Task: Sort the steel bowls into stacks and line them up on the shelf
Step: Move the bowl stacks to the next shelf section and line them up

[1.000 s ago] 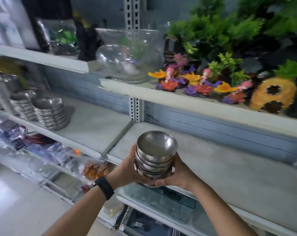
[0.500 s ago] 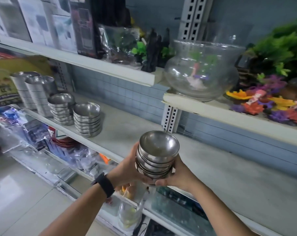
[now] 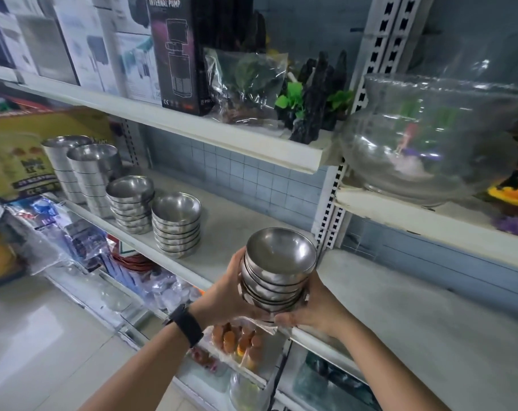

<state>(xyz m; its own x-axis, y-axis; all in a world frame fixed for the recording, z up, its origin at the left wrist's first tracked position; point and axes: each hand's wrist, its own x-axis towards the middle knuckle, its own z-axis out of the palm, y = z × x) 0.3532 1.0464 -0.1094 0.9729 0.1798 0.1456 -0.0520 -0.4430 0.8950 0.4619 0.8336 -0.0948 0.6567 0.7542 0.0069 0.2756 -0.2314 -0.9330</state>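
Holding a stack of bowls [image 3: 277,271] roughly upright, leaning slightly, clamped between the left hand [image 3: 222,292] and the right hand [image 3: 314,307], both curling round opposite sides and under the base. Hovering at the front edge of the shelf [image 3: 237,229]. Facing a row to the left and beyond the hands: nearest a short stack [image 3: 176,225], then a second stack [image 3: 130,203], then two tall stacks [image 3: 94,173] farthest left. Lying closer to the left hand; probably calling for a leftward carry to just beside the short stack.

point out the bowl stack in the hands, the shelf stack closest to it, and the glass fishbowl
held bowl stack [image 3: 277,271], head view, side of upper bowls
closest shelf stack [image 3: 176,229], head view, stacked rims
glass fishbowl [image 3: 429,143], head view, front wall
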